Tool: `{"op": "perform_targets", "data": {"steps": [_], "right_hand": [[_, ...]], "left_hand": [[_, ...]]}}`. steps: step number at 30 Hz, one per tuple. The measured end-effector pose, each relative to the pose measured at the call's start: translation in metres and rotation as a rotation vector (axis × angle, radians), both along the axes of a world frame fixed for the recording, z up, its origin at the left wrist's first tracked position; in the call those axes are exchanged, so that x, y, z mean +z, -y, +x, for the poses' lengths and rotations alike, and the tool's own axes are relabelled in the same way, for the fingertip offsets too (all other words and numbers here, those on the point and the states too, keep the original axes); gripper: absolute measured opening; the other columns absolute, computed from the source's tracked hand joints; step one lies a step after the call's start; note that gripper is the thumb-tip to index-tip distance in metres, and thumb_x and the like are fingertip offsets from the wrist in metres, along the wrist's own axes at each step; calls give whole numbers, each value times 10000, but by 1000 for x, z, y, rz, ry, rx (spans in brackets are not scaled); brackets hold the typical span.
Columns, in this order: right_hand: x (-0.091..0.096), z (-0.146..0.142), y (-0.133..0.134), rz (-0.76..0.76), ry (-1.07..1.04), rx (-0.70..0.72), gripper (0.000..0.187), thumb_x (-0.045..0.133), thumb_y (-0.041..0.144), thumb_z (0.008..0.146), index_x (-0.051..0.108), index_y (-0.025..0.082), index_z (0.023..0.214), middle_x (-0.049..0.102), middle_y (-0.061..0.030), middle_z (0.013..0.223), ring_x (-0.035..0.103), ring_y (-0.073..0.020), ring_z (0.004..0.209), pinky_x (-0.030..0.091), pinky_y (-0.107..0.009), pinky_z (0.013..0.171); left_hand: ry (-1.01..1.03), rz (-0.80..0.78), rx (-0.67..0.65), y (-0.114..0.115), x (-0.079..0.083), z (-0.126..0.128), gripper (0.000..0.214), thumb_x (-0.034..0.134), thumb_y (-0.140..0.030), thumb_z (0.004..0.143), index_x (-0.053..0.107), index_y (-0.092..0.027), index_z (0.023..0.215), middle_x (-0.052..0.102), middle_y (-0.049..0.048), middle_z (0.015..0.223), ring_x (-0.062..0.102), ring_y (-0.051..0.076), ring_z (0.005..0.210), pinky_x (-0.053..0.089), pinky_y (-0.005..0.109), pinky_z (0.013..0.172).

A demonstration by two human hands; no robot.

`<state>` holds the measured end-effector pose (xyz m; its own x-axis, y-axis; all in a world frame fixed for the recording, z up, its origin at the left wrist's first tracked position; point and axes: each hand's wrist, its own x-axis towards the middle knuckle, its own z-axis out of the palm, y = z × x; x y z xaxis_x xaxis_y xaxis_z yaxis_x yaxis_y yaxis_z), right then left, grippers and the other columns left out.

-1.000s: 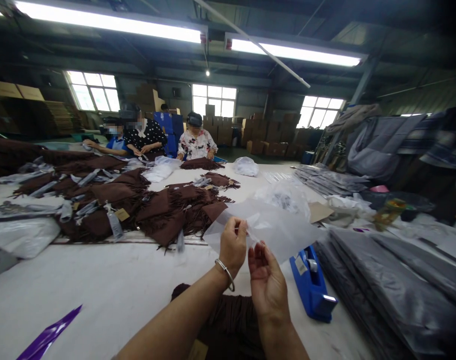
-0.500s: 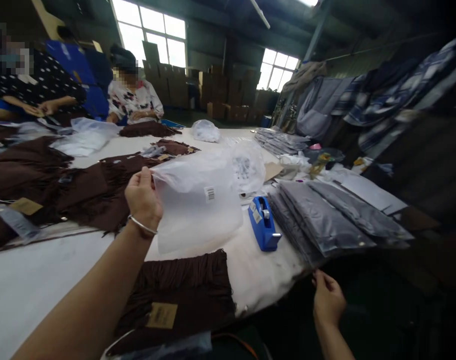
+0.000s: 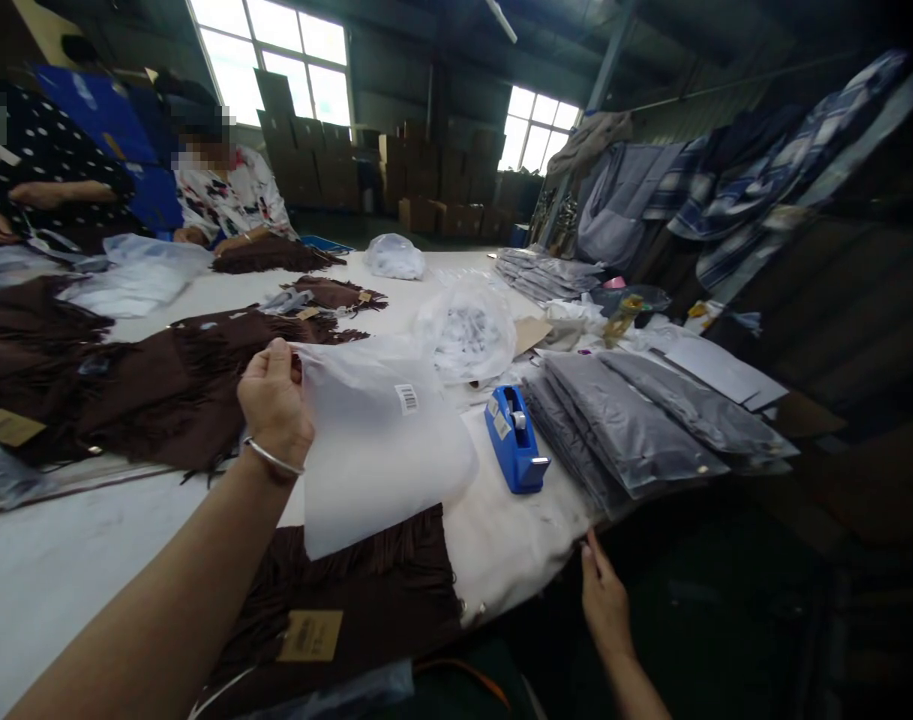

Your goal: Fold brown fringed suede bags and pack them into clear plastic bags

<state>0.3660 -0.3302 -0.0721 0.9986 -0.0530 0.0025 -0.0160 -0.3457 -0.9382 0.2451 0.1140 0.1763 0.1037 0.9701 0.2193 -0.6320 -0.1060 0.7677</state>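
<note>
My left hand [image 3: 274, 403], a bangle on its wrist, pinches the top corner of a frosted plastic bag [image 3: 373, 450] with a barcode sticker; the bag hangs over a folded brown fringed garment [image 3: 366, 590] with a tan tag at the table's near edge. My right hand [image 3: 604, 598] is low, below the table's front edge at the right, fingers loosely extended and holding nothing that I can see. A blue tape dispenser [image 3: 512, 438] stands just right of the bag.
Stacks of grey bagged garments [image 3: 628, 420] lie at the right. Several brown fringed garments [image 3: 163, 380] cover the white table [image 3: 66, 560] at the left. Crumpled clear bags [image 3: 463, 335] sit mid-table. Two people work at the far left end. Cartons stand behind.
The right hand let go of the bag and dropped below the table edge. The left hand keeps the bag, lowered toward the brown garment. The view swung down and right.
</note>
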Motion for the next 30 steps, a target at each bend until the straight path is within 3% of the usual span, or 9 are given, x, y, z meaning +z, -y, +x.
{"op": "perform_targets", "data": {"steps": [5,11,13,16,21,24,27,30], "right_hand": [[-13,1,0,173,-44,-148,587,559,597,737,611,198,1165,636,-73,1150,620,-230,987,509,-343,852],[-22,25,18,199,-42,-412,527,716,539,622,668,114,931,697,-72,835,647,-202,719,537,-303,635],[-24,34,18,162,-46,-460,428,702,491,685,654,124,899,679,-34,749,633,-176,661,528,-316,631],[-28,46,2,101,-38,-497,302,625,422,808,625,134,901,660,-17,812,627,-149,728,520,-345,716],[-32,41,-32,30,0,-506,328,563,444,851,614,147,980,643,-57,1004,600,-196,954,462,-430,881],[-29,27,-41,17,55,-424,405,525,485,856,608,150,1070,608,-99,1157,535,-228,1118,374,-469,993],[-21,12,-42,28,109,-300,536,479,528,838,578,133,1185,512,-133,1312,419,-241,1255,275,-412,1081],[-9,0,-38,68,116,-203,582,485,551,798,585,139,1198,495,-104,1336,403,-234,1269,260,-343,1094]], "left_hand": [[103,-6,-26,-7,7,-4,127,549,-147,846,506,-106,734,554,-43,585,532,57,509,445,169,545],[194,6,-10,-19,11,-15,129,521,-88,851,494,-109,726,554,-43,577,540,62,525,476,191,584],[197,-7,-17,-19,11,-15,132,523,-96,851,488,-117,725,548,-46,571,537,66,520,481,199,583],[188,-22,-12,-19,11,-16,123,535,-123,847,484,-127,735,562,-39,599,553,82,539,492,223,577],[192,-43,8,-21,10,-16,109,524,-114,849,492,-125,746,569,-33,630,568,81,576,505,238,622],[183,-32,26,-22,9,-11,144,527,-100,849,484,-124,713,542,-48,597,546,63,553,492,208,618],[191,-5,25,-19,7,-4,173,523,-73,842,476,-117,681,527,-49,582,532,60,536,482,203,608],[206,5,5,-16,4,0,188,498,-40,840,473,-115,669,533,-48,574,528,62,537,485,202,607]]}}
